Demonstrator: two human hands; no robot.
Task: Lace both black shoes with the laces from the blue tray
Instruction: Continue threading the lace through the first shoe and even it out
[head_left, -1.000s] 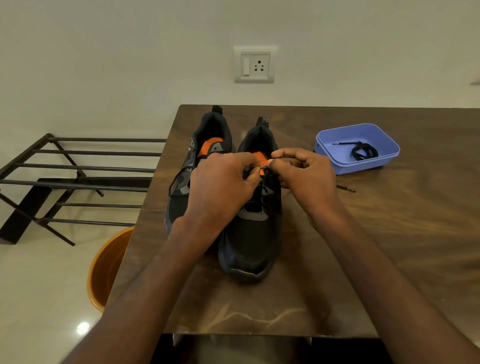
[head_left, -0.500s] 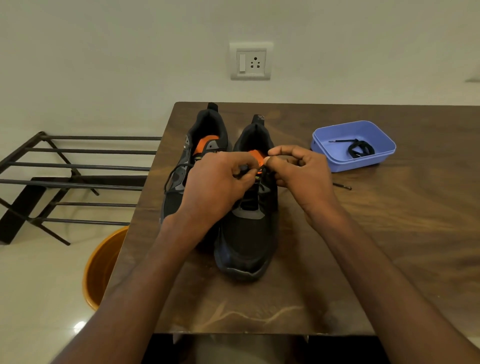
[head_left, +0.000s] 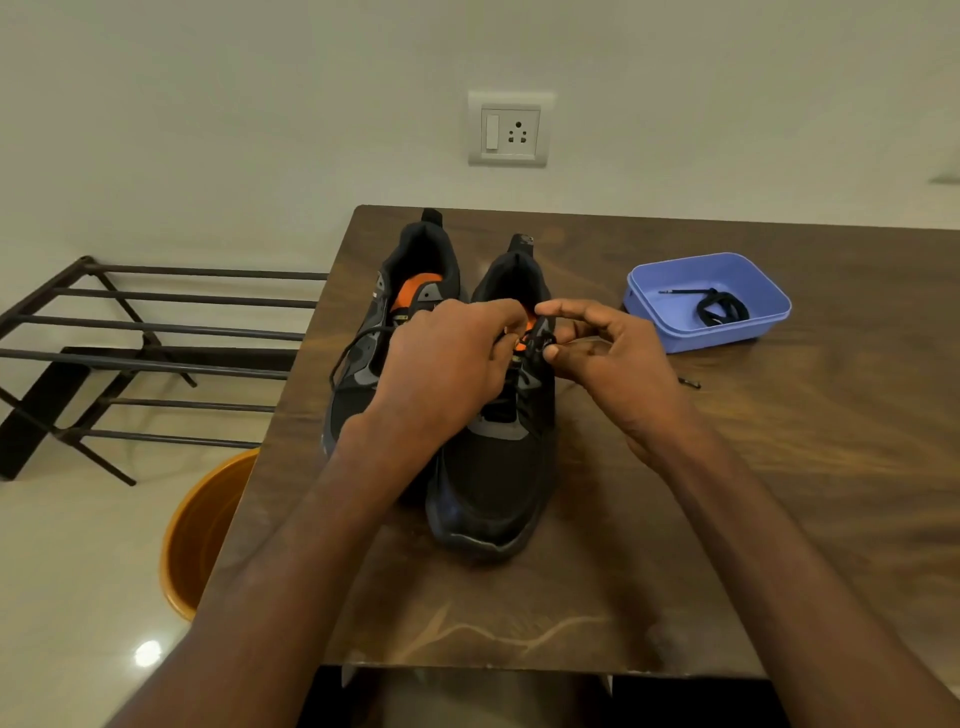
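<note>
Black lace, top eyelets of the right-hand shoe: we work both hands at the tongue.

Left of the grip, our left hand (head_left: 441, 364) curls over the left shoe (head_left: 374, 353), its fingers reaching across to the lace (head_left: 535, 344); whether they pinch it we cannot tell. At the grip, on the right shoe (head_left: 493, 467), our right hand (head_left: 608, 353) pinches the lace between thumb and forefinger. To do this well, we judge, we should keep the tip short in the pinch, steady the eyelet, and pull both ends even. Right of the grip a loose lace end (head_left: 690, 383) lies on the wooden table (head_left: 779, 493); farther right the blue tray (head_left: 769, 327) holds the second lace (head_left: 719, 307). Nothing blocks us; only our own fingers hide the eyelet.
</note>
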